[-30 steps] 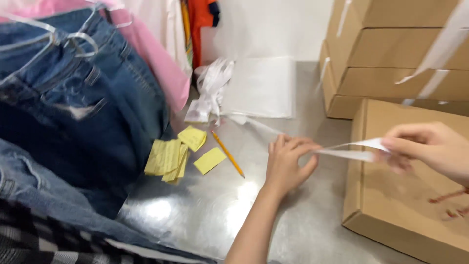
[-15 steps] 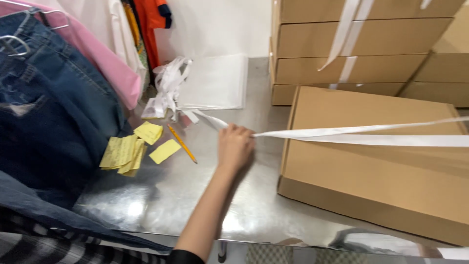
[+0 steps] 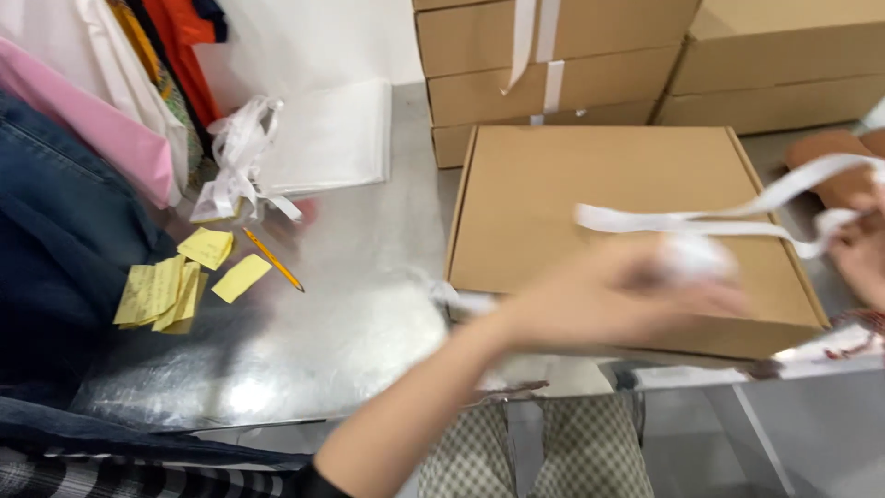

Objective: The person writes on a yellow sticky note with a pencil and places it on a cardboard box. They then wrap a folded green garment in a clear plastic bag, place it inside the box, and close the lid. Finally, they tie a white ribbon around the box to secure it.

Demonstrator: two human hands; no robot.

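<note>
Across the middle of the frame lies your steel table [image 3: 350, 323], with dark jeans [image 3: 55, 240] heaped at the left edge. Right of centre sits a flat brown cardboard box [image 3: 553, 203], more boxes [image 3: 553, 65] stacked behind it at the top. Your left hand [image 3: 627, 295] sweeps blurred over the box front, fingers bunched on a wad of white ribbon [image 3: 682, 219] that trails right to your right hand [image 3: 862, 254] at the frame edge; whether that hand pinches it you cannot tell. At upper left lie a white bag [image 3: 323, 138] and crumpled plastic [image 3: 240, 148]; below them, yellow notes [image 3: 180, 281] and a pencil [image 3: 273, 259].
</note>
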